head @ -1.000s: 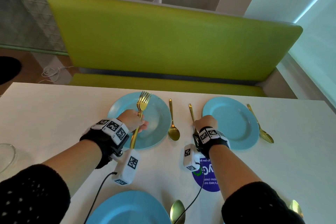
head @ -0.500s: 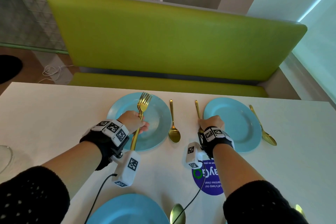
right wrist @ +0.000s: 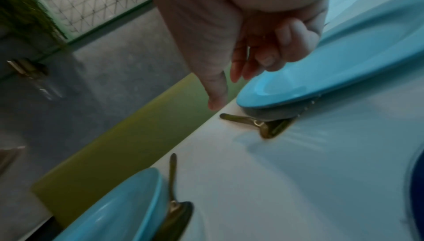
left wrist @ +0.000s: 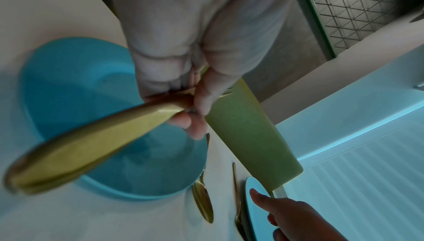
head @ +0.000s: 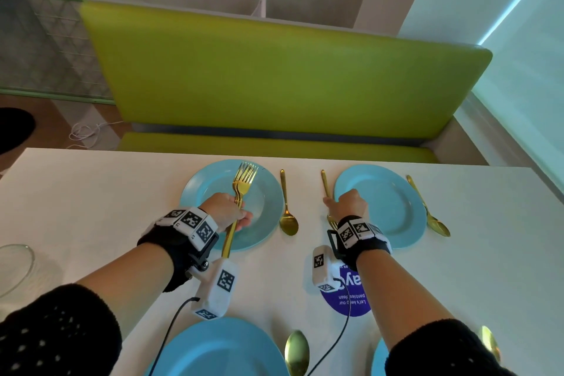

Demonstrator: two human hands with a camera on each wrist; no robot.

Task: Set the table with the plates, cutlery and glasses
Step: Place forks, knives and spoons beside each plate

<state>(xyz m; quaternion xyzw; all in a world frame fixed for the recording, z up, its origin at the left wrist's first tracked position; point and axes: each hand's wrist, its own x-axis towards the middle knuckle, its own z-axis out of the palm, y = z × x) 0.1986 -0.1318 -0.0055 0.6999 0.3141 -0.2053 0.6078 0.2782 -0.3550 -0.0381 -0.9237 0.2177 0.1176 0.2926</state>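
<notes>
A: What's different from a second ago?

B: The right hand (head: 348,204) has shifted a fork (head: 326,189) rightwards. A second ago it lay in the gap between the two far plates; now it lies just beside the left rim of the far right plate (head: 393,201), handle pointing away.

A: Is that hand holding it?

B: It doesn't look like it. In the right wrist view the fingers (right wrist: 238,69) hang loose and part-curled above the fork, with nothing pinched between them. I'd call it let go, or nearly.

A: And the left hand (head: 224,212)?

B: Unchanged. It grips a bunch of forks (head: 244,185) by the handles, tines up, over the far left plate (head: 268,223).

A: So where does the setting stand?

B: On the worktop (head: 91,198), the far right place now has plate, fork on its left and a spoon (head: 427,207) on its right. The far left plate has only a spoon (head: 287,207) on its right, so its fork likely comes next from the bunch. The near plate (head: 219,348) and its spoon (head: 296,351) also lack a fork. A piece of glassware (head: 15,265) sits at the left edge, not yet placed.
</notes>
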